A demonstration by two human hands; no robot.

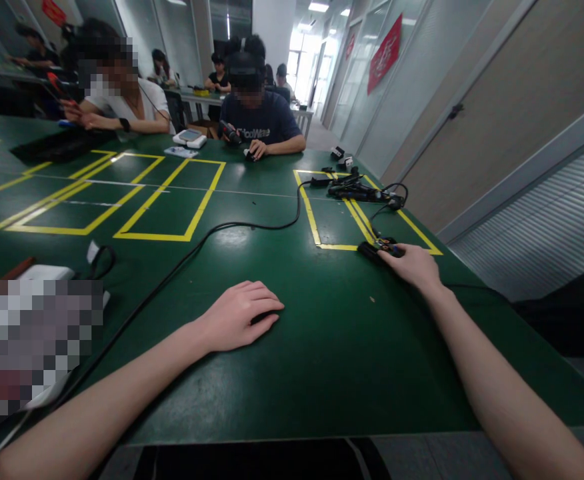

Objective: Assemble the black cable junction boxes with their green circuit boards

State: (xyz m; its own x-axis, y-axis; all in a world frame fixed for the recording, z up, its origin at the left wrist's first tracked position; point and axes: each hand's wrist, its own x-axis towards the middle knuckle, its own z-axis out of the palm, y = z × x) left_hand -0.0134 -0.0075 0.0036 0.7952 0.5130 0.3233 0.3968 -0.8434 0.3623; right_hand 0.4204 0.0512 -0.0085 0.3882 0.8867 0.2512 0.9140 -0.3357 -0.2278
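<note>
My left hand [242,315] lies palm down on the green table [292,393], its fingers stretched out and holding nothing. Farther right, my right hand [415,263] grips a black device with exposed wires [369,251] at the near edge of a yellow-taped rectangle; its exact kind is hard to make out. Just beyond that hand, a tangle of black cables and dark parts [357,190] rests across the tape lines. A long black cable [217,230] runs from the tangle past my left hand toward the near left.
At the left edge sits a pixelated pale object [32,333] beside a short black cable loop [105,261]. Two people work across the table, near a white device [190,138] and a black tray [59,145]. Small black-and-white pieces [342,159] lie at the far right.
</note>
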